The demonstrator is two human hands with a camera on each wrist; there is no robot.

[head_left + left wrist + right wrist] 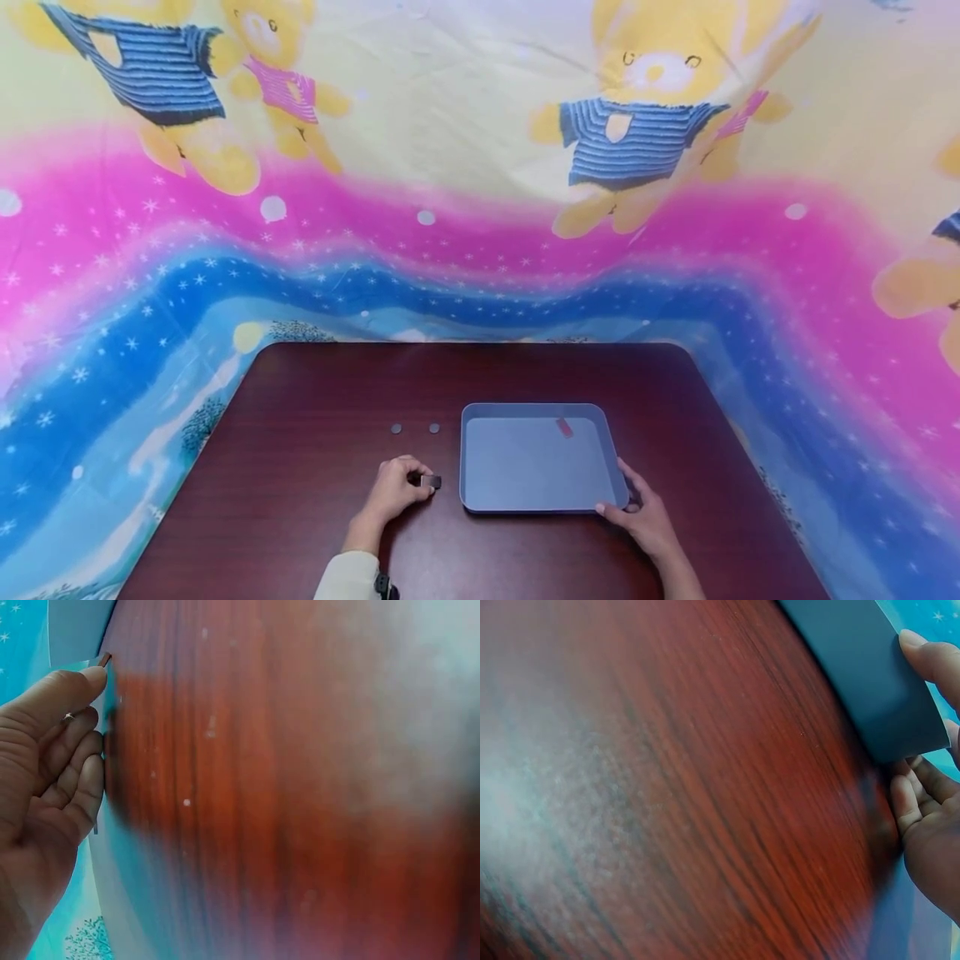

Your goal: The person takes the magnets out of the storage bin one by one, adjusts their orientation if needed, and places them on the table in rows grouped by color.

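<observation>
My left hand [397, 492] pinches a small dark rectangular piece [431, 482] between thumb and fingers, just above the table and left of the tray. Only a thin edge of this piece [105, 659] shows at the thumb tip in the left wrist view. A shallow grey rectangular tray [540, 504] lies on the table, with a small red rectangular piece [565, 427] inside near its far right. At the tray's near right corner my right hand [645, 515] grips the wall, thumb on the near side. Two small grey discs [396, 429] [434, 428] lie left of the tray.
The dark red-brown wooden table [315, 400] has rounded far corners. Behind and beside it hangs a cloth [450, 233] printed with bears and snowflakes. A dark watch or band [386, 586] sits on the left wrist by a light sleeve [348, 577].
</observation>
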